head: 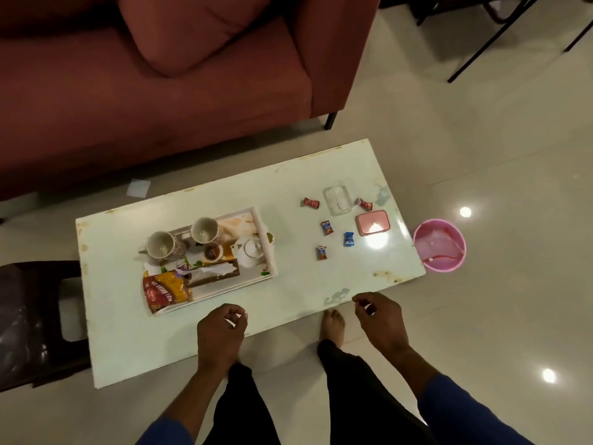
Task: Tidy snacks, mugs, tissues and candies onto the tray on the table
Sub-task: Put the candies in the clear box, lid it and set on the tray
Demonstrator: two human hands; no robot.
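Both hands hover over the near edge of the white table [288, 187], well apart, and neither holds anything: the left hand [221, 329] hangs with fingers loosely curled just near of the tray, while the right hand [378, 319] has its fingers loosely bent at the table's near right edge. The tray [271, 268] sits on the left half and it's busy: two mugs [160, 245] at its far side, a white teapot [250, 252] on the right, tissues [215, 269] in the middle and a yellow snack packet [167, 292] overhanging the near left corner. Out on the right half, five candies [326, 227] lie scattered on the bare tabletop beside a clear container [340, 199] and a pink box [373, 222].
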